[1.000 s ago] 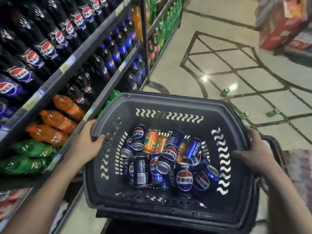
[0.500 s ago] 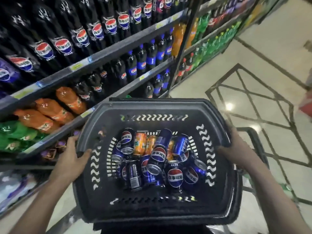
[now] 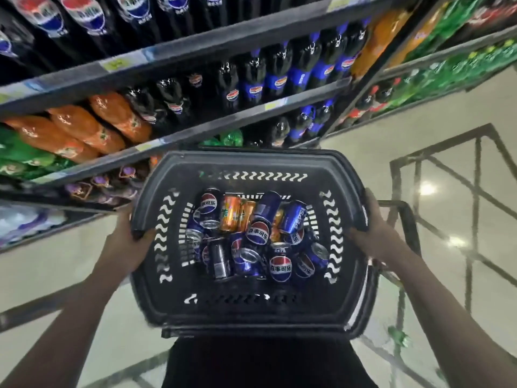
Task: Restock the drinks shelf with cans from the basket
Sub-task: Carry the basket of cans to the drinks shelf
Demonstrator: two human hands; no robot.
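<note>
A black plastic basket (image 3: 246, 312) is held in front of me at waist height. Inside lie several blue Pepsi cans (image 3: 280, 266) and a few orange cans (image 3: 230, 213), jumbled on their sides. My left hand (image 3: 127, 242) grips the basket's left rim, fingers curled over the edge. My right hand (image 3: 376, 236) grips the right rim the same way. The drinks shelf (image 3: 195, 49) rises just beyond the basket, with rows of dark cola bottles (image 3: 277, 65).
Orange bottles (image 3: 84, 127) and green bottles (image 3: 22, 158) fill the left of the middle shelf. Purple-capped bottles (image 3: 98, 186) stand on the lowest shelf. A second shelving bay with green bottles (image 3: 447, 68) runs to the right. Shiny tiled floor (image 3: 447, 169) lies on the right.
I have turned left with the basket toward the shelf, which now fills the top of the view. Both hands keep their grip on the rims.
</note>
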